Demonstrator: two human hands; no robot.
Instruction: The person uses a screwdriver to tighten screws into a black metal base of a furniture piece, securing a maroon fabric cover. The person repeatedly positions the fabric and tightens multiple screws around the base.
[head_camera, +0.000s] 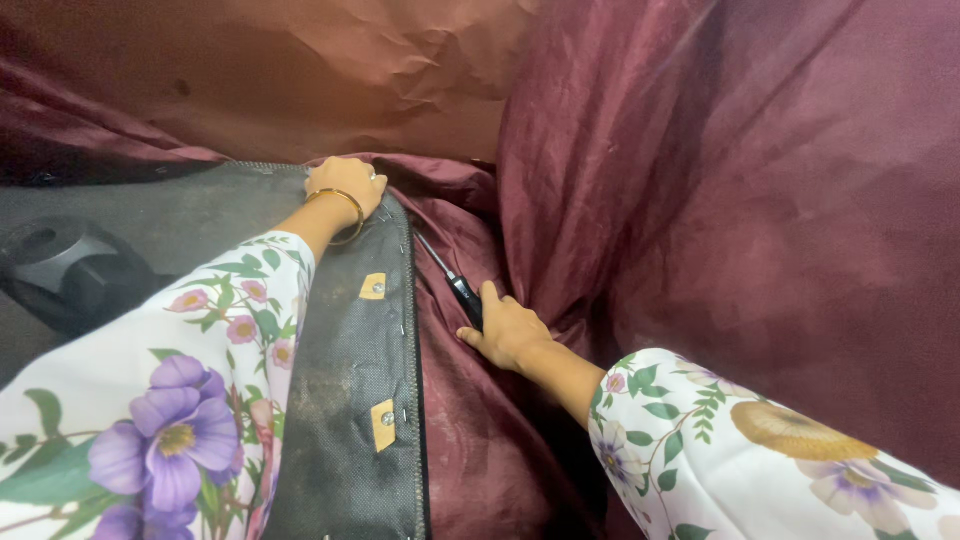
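Right hand (508, 332) clamps a black-handled screwdriver (452, 277), its thin shaft aimed at 11 o'clock; left hand (347, 186), fingers curled, grips the black panel (350, 400).

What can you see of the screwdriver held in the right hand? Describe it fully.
The screwdriver has a thin metal shaft and a dark handle. It lies slanted, tip pointing up and left toward the stapled edge of the black fabric panel. The right hand grips the handle, resting on maroon cloth.
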